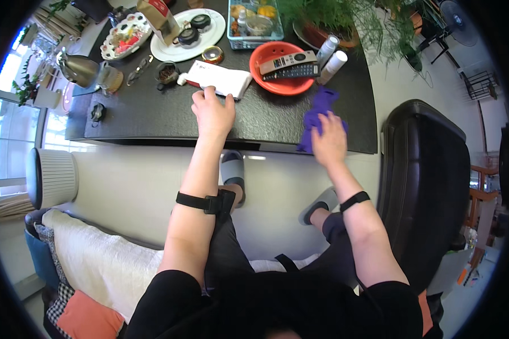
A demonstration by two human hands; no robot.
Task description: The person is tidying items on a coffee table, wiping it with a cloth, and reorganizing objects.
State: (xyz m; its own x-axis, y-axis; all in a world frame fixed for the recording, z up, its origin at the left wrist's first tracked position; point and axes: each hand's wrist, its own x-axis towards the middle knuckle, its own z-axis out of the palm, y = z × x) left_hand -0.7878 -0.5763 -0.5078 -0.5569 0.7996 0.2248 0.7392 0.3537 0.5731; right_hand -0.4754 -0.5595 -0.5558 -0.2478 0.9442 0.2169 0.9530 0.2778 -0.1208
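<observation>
My left hand (214, 111) is over the dark tabletop at the near edge of a white soft pack, possibly tissues (220, 78). Its fingertips overlap the pack in view; whether they touch it I cannot tell. The thumb stands apart from the fingers, with nothing seen between them. On the right, my right hand (331, 142) presses down on a crumpled purple cloth (318, 114), its fingers bent into the fabric. Part of the cloth hangs at the table's front edge, and the rest reaches toward two white bottles (333, 65).
Beyond my hands, a red plastic bowl (261, 82) carries two remote controls (289, 62). A blue basket (254, 42), a white oval plate (214, 31), a glass jar (167, 73) and a steel kettle (78, 70) share the dark table (153, 114). A black leather seat (424, 182) stands at right.
</observation>
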